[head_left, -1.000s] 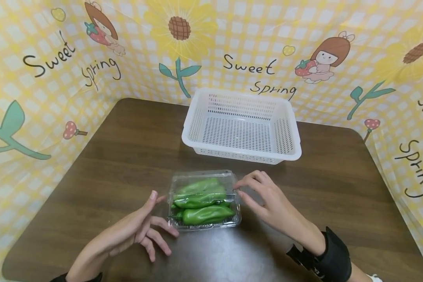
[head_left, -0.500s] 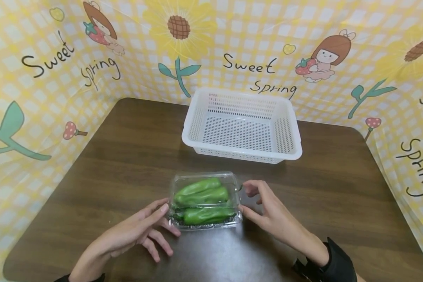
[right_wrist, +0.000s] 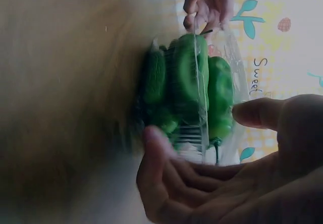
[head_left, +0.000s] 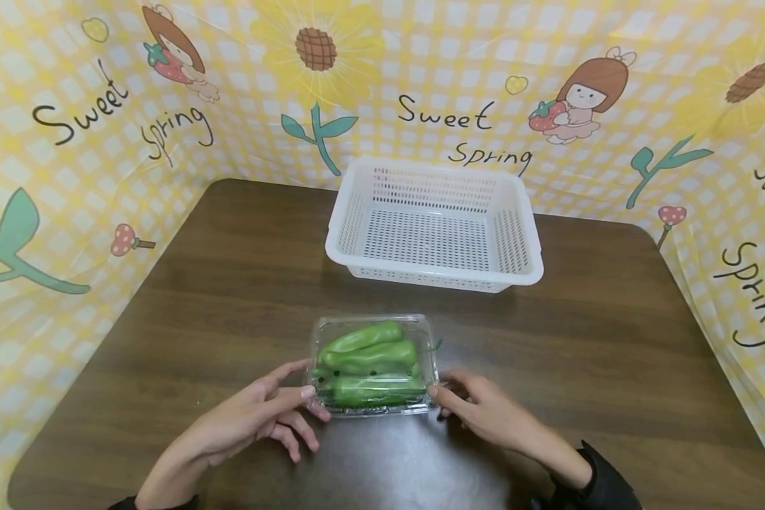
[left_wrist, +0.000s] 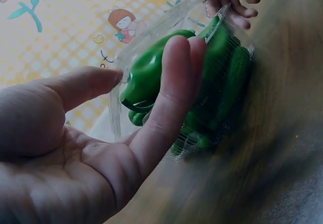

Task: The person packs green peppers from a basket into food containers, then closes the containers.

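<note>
A clear plastic clamshell box (head_left: 382, 410) sits on the table with long green peppers (head_left: 371, 358) inside. A thin stem (head_left: 438, 345) pokes out past its right side. In the right wrist view a darker, bumpy green vegetable (right_wrist: 155, 77) lies lower in the box. My left hand (head_left: 255, 418) pinches the box's front left corner, thumb on the lid, with the other fingers spread below. At the front right corner my right hand (head_left: 491, 414) holds the rim between thumb and bent fingers. The lid lies over the peppers.
Behind the box stands a white perforated plastic basket (head_left: 433, 271). The brown wooden table (head_left: 197, 283) has rounded corners. A yellow checked cloth (head_left: 242, 142) with printed flowers and lettering hangs around its back and sides.
My right hand has slid from the box's upper right side down to its front right corner. My left thumb has come down onto the left corner. The box has barely shifted.
</note>
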Motion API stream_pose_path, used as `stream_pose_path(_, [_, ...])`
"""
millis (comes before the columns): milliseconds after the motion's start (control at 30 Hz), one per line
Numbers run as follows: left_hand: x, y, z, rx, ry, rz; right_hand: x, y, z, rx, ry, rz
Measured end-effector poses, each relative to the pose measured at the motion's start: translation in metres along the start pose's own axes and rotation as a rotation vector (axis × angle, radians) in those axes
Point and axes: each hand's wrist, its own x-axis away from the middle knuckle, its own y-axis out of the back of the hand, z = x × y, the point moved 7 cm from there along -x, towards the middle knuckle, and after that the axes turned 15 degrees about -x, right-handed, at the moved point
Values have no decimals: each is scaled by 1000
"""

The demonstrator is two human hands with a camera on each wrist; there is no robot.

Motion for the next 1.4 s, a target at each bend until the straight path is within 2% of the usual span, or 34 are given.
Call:
stream_pose_path(100, [-2, 1, 0, -14, -15, -16, -1, -4, -7, -99, -36, 54])
stream_pose_path(300, [-9, 0, 1, -44, -49, -47, 0, -7, -12, -196, -52, 116])
stream_pose_path(500, [-15, -1, 2, -39, -43, -68, 3, -10, -22, -310, -93, 134])
stream_pose_path(700, [-22, -3, 0, -29, -59, -79, 5, -8, -25, -345, -61, 129])
stream_pose_path(1400, [-52, -11, -4, -27, -85, -101, 23, 6, -37, -410, -99, 69])
